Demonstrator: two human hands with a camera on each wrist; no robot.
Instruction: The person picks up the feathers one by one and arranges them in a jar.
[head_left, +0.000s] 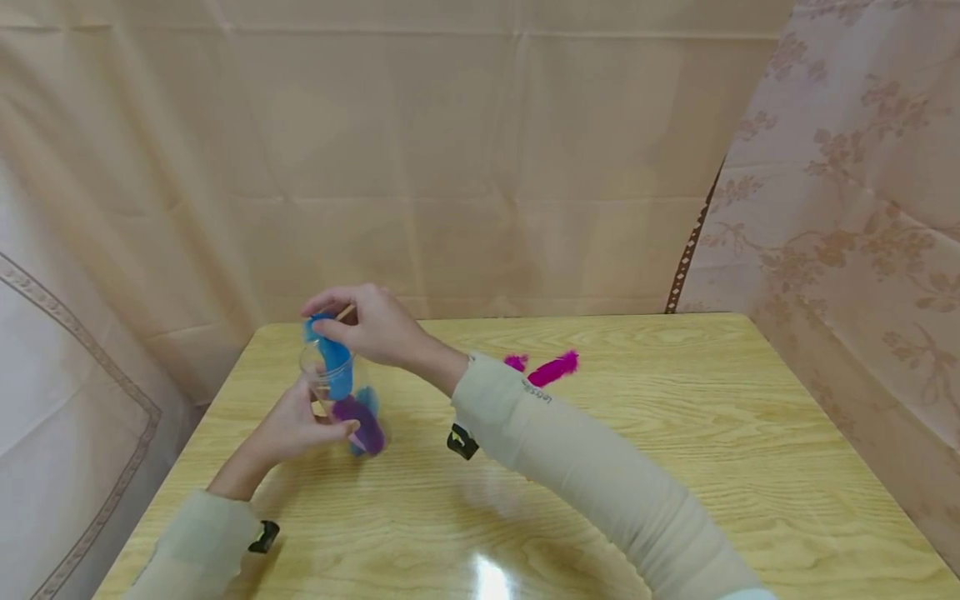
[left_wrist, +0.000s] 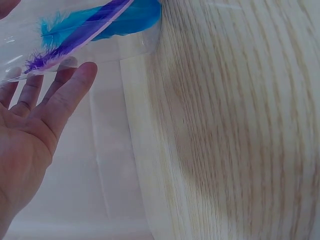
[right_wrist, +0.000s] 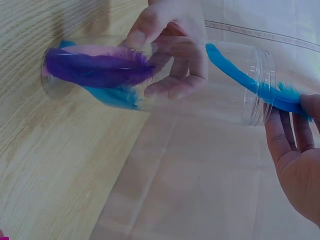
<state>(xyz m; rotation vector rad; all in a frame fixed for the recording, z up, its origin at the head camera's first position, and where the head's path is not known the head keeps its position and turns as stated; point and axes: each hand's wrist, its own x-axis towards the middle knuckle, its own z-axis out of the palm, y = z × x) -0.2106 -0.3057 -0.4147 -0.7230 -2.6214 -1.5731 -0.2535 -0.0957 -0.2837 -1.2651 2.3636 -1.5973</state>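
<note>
Pinching the blue feather (head_left: pixel 337 367) in right hand (head_left: pixel 378 325) at 8 o'clock in head view, aiming its long axis toward 5, partly inside the jar (right_wrist: pixel 227 106). Clasping that jar, with purple feather (right_wrist: pixel 97 70) and lower blue feather (right_wrist: pixel 114 97) near base, in left hand (head_left: pixel 288 423).

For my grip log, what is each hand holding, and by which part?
The right hand pinches a blue feather near its fluffy end. The left hand holds the clear jar by its side, about midway along.

clear jar (right_wrist: pixel 225 107), apparently upright | blue feather (right_wrist: pixel 240 76) partway inside | purple feather (right_wrist: pixel 95 70) low inside
</note>
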